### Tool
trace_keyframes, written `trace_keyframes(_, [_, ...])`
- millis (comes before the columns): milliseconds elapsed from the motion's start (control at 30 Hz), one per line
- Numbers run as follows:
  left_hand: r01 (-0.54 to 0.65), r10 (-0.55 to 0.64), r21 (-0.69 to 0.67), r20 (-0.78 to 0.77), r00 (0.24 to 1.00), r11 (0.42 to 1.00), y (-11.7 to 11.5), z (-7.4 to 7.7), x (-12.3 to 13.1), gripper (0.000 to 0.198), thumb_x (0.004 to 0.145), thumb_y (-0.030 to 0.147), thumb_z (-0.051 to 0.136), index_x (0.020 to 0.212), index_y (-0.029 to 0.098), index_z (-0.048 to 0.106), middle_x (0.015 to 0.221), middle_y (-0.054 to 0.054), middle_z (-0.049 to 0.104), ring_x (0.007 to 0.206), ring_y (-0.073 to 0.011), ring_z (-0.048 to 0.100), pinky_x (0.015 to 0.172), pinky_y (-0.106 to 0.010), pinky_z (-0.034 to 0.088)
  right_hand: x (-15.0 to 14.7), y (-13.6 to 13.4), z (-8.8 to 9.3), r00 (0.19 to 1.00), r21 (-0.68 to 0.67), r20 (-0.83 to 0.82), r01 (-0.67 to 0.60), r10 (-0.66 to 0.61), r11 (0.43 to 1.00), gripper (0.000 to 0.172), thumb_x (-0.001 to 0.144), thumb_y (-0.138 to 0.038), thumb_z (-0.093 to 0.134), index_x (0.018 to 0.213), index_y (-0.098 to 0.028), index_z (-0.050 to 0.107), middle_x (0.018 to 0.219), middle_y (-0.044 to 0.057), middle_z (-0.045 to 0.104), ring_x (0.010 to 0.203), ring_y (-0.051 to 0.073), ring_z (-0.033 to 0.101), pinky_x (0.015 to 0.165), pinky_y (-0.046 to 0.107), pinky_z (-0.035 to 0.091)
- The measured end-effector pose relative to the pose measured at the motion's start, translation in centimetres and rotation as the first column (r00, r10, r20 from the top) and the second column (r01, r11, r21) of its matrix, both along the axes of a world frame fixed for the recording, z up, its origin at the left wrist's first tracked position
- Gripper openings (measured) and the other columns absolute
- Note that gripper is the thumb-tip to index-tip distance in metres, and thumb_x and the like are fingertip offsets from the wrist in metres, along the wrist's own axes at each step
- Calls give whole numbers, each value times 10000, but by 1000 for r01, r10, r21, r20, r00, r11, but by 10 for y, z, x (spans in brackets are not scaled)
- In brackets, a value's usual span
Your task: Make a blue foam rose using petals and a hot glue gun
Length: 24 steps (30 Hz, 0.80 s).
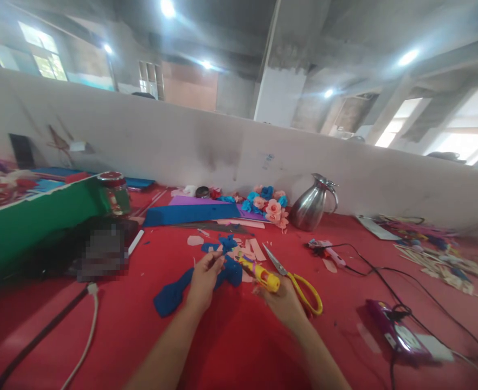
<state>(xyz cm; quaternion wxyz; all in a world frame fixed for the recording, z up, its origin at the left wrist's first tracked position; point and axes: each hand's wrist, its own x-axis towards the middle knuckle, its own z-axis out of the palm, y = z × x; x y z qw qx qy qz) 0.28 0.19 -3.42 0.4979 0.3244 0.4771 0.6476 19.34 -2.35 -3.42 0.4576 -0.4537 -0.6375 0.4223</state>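
My left hand (205, 279) pinches a small dark blue paper flower (228, 242) between thumb and fingers, just above the red tabletop. My right hand (282, 300) is closed around a yellow tube-shaped tool (265, 276), whose narrow end points left at the flower; its exact kind is unclear. A crumpled strip of blue crepe paper (169, 295) lies under and beside my left hand. Scissors with yellow handles (310, 295) rest right beside my right hand, blades apart from the flower. Pink paper scraps (256, 250) are scattered beyond both hands.
Finished pink and blue paper flowers (272, 208) sit at the back, near a steel jug (312, 206). On the right are a pink corded tool (330, 253) and a purple power strip (397, 333) with loose cables. A lidded jar (116, 195) and green board (44, 222) stand left.
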Motion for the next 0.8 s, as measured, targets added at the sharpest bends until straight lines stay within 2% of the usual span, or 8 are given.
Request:
trace_keyframes(167, [26,-22,39,-99,995,999,-2,2,1,176,627,327,722,676,163,680,581,24,554,586,-117,490,562,-217,368,-10,0,3,999,27,-28,21,-20,999,131,753,-308,654,758,-179,632,669,21,652,568,154,576,526,257,480])
trace_keyframes(300, [41,-35,44,-143,989,998,-2,2,3,190,620,332,716,713,168,692,604,16,586,604,-132,512,585,-230,389,-9,2,2,1000,38,1,27,-28,999,162,754,-334,647,731,-175,626,684,32,656,578,156,575,512,245,474])
trace_keyframes(533, [81,-77,24,-135,988,996,-2,3,5,245,600,361,717,754,171,704,672,-3,644,636,-147,547,629,-257,430,-13,5,-5,999,39,-2,43,-43,998,248,759,-376,647,865,-154,676,762,59,695,643,170,610,577,252,500])
trace_keyframes(800, [77,-78,-17,-102,992,997,-4,7,5,251,579,362,722,737,170,691,650,8,628,614,-131,530,617,-246,418,-11,4,-1,991,87,99,79,-87,993,205,770,-331,601,813,-151,688,715,54,682,603,166,587,530,244,464])
